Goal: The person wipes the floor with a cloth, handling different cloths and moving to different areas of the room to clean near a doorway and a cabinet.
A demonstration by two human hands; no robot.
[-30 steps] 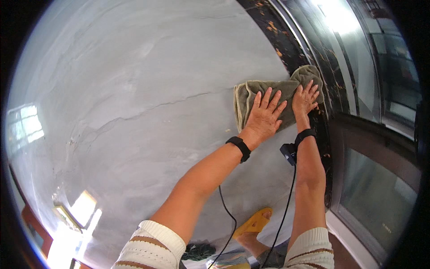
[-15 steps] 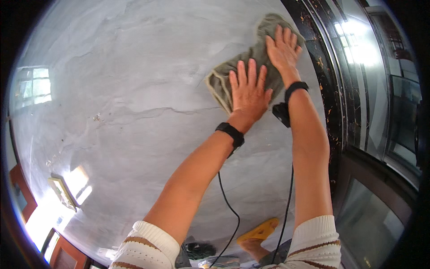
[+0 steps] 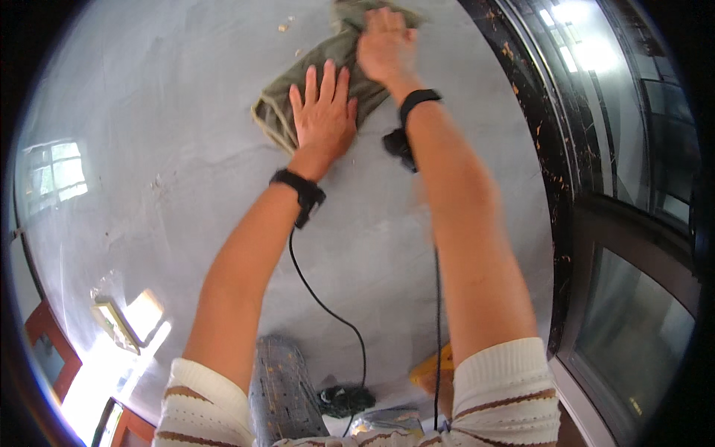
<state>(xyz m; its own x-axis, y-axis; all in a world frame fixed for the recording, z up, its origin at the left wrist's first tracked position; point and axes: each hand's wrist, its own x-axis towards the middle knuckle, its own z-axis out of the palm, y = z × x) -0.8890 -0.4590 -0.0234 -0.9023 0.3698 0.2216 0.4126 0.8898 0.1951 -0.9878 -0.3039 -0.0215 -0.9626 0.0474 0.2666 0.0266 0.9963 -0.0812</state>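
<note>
Left hand (image 3: 325,118) lies palm down, fingers spread, on a folded grey-green cloth (image 3: 277,104). Right hand (image 3: 387,48), blurred, is on the cloth's farther part; whether it presses flat or grips cannot be told. Beneath both hands, the cloth covers only a small patch of grey floor (image 3: 194,89). Work looks unfinished: pale crumbs (image 3: 284,27) lie ahead of the left hand, beside the cloth, and small marks (image 3: 156,181) well to its left. How much is wiped is unclear.

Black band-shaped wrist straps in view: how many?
2: left black strap just behind the left hand, right black strap just behind the right hand. None seem hidden.
</note>
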